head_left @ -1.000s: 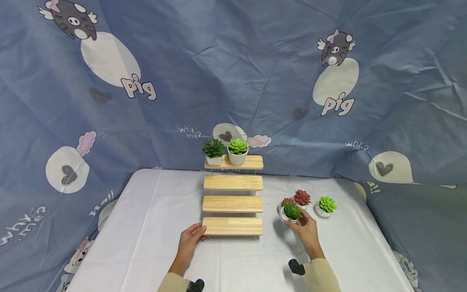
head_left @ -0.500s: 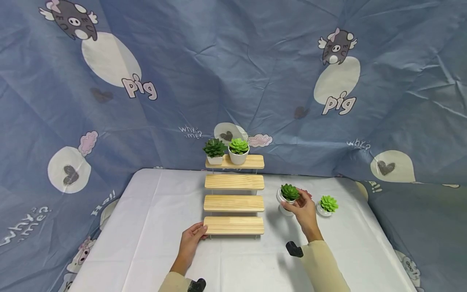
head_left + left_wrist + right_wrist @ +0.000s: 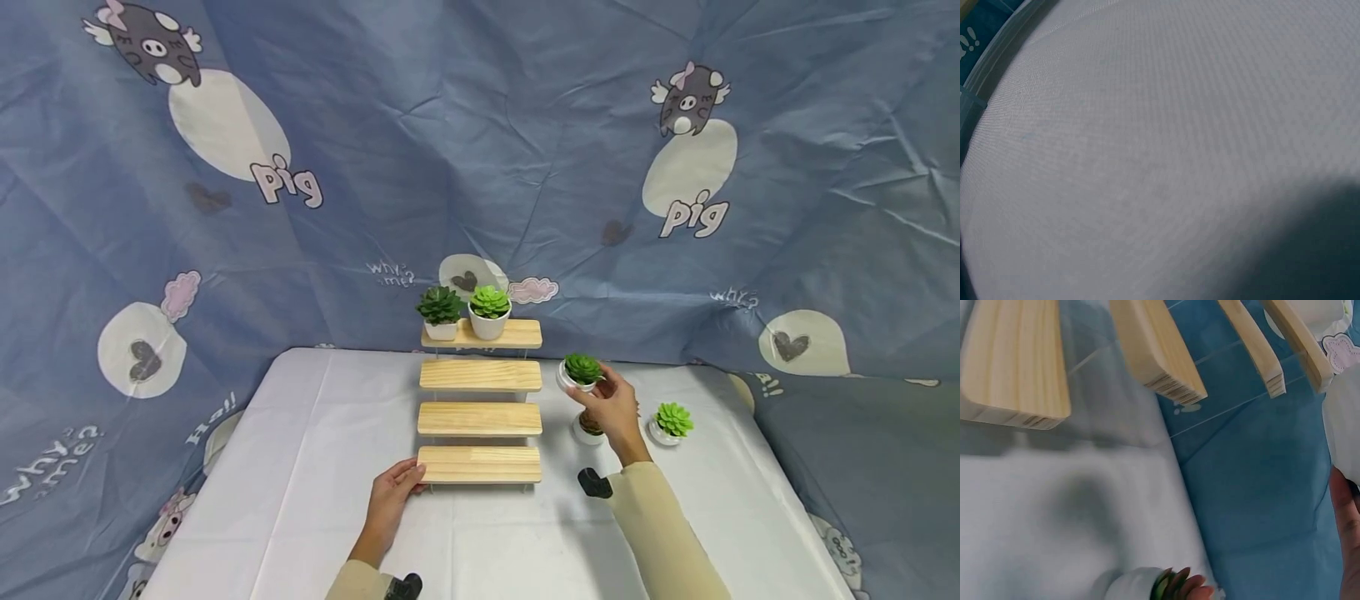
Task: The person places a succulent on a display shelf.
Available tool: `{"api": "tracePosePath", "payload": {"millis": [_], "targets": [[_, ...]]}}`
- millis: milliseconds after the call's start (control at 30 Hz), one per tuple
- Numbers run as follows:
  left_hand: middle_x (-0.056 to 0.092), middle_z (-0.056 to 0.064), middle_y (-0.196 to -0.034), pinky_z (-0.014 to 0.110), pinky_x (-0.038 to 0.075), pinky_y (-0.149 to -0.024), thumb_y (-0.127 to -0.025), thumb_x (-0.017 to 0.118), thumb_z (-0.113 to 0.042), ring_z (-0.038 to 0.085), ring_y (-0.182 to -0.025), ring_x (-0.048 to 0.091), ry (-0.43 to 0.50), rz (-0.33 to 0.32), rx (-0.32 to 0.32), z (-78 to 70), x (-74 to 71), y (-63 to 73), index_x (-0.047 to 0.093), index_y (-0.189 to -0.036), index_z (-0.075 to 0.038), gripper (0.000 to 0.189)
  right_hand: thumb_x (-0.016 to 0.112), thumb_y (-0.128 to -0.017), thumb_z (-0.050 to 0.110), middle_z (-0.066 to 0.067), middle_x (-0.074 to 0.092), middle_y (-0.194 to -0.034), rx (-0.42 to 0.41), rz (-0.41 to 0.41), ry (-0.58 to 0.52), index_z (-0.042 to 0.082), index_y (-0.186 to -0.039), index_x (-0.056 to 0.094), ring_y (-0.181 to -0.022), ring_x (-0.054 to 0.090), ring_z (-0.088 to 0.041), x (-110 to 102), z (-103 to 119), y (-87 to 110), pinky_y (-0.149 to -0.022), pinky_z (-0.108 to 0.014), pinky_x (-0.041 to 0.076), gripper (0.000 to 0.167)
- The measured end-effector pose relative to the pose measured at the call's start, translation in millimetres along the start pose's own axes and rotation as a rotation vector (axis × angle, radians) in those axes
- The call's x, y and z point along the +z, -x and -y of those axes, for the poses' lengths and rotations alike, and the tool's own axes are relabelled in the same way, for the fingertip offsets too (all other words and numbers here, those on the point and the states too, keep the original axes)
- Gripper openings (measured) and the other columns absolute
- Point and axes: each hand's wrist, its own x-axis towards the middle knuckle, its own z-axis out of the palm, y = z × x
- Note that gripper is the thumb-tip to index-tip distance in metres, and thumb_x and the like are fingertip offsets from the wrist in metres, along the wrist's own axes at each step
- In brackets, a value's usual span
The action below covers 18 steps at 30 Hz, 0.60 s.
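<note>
Higher and slightly further left in the head view than half a second ago, the potted green succulent (image 3: 582,369) hangs from the right hand (image 3: 615,410), off the surface (image 3: 322,450) and near the wooden stand's right side. Its shift bares the russet succulent (image 3: 589,430) below. Fingers of the right hand pinch the white pot; those of the left hand (image 3: 393,492) pinch the left end of the lowest shelf of the wooden stand (image 3: 480,419). A red succulent is nearly all hidden behind the right hand, while a lime-green succulent (image 3: 669,422) stands apart to the right. On the top shelf, toward the left, a dark-green plant (image 3: 439,311) sits beside a bright-green plant (image 3: 490,312).

The held plant is a dense rosette of pointed leaves in a round, rimmed pot. White cloth covers the surface; around it hangs blue fabric (image 3: 480,167) printed with pigs, hearts and lettering.
</note>
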Motion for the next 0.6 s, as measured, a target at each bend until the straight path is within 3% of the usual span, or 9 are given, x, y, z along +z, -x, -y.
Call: {"api": "tracePosePath", "payload": {"millis": [133,400,600], "targets": [[0.07,0.009,-0.095,0.021,0.055,-0.07,-0.091,0.067,-0.01,0.007,-0.075,0.065,-0.008,0.003,-0.008,-0.5,0.3,-0.2,0.053,-0.121,0.017,0.043,0.079,-0.079,0.008,-0.014,0.054,-0.134,0.008,-0.001,0.015,0.008,-0.143,0.043,-0.12,0.053,-0.024,0.9,4.7,-5.5,-0.099,-0.028,0.046,0.073],[0.07,0.009,-0.095,0.021,0.055,-0.07,-0.091,0.066,-0.011,0.007,-0.075,0.065,-0.012,-0.002,-0.018,-2.4,0.3,0.7,0.053,-0.122,0.017,0.044,0.08,-0.078,0.009,-0.015,0.056,-0.126,-0.052,-0.027,-0.029,0.004,-0.138,0.047,-0.107,0.056,-0.018,5.8,20.7,-18.7,-0.085,-0.017,0.049,0.068],[0.071,0.007,-0.094,0.021,0.055,-0.07,-0.092,0.065,-0.011,0.007,-0.075,0.064,-0.019,0.002,-0.017,-4.1,-1.2,1.8,0.053,-0.122,0.016,0.042,0.081,-0.077,0.012,-0.013,0.057,-0.125,-0.05,-0.04,-0.007,0.004,-0.137,0.05,-0.102,0.053,-0.013,13.4,32.8,-29.9,-0.083,-0.016,0.046,0.068]]}}
